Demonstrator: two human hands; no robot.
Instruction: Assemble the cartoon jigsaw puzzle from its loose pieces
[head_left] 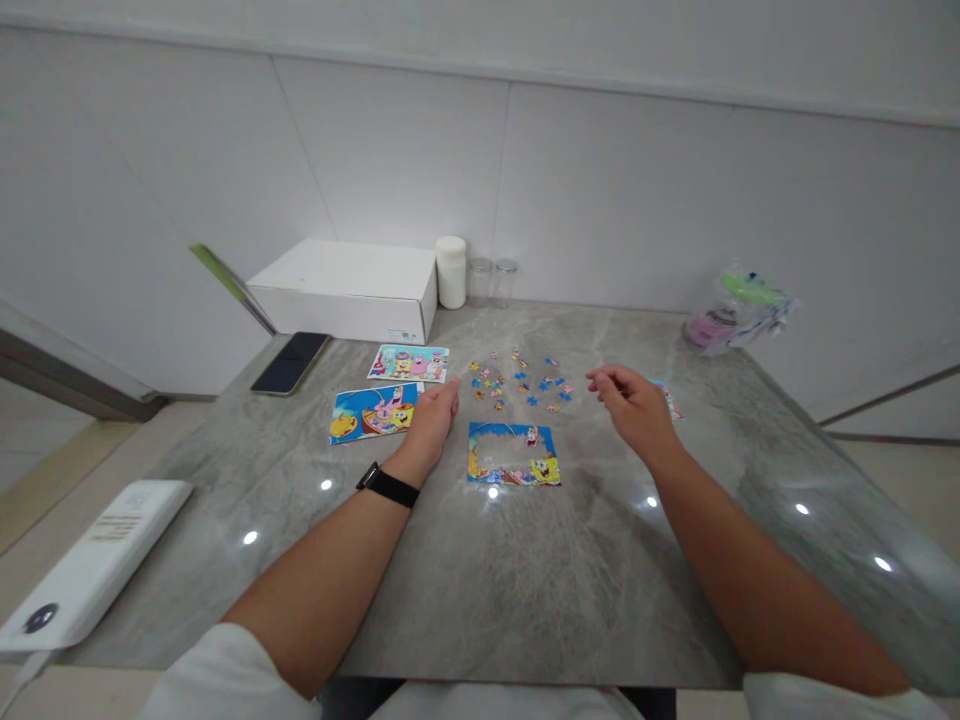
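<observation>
Wht box (341, 290), btl (451, 272) beyond puzzle pcs (520, 376)

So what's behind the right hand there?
A brightly printed flat item peeks out past the right hand, lying on the grey tabletop. The hand and wrist cover the rest, so its full shape and picture can't be seen.

Passes freely over the grey tabletop (615, 590) along the near edge and between the puzzle frame (545, 471) and the right hand (628, 405), but meets the left hand (435, 415) on the left, loose pieces (520, 376) beyond, and the white box (345, 285), white bottle (451, 273) and glass jars (505, 285) at the back.
</observation>
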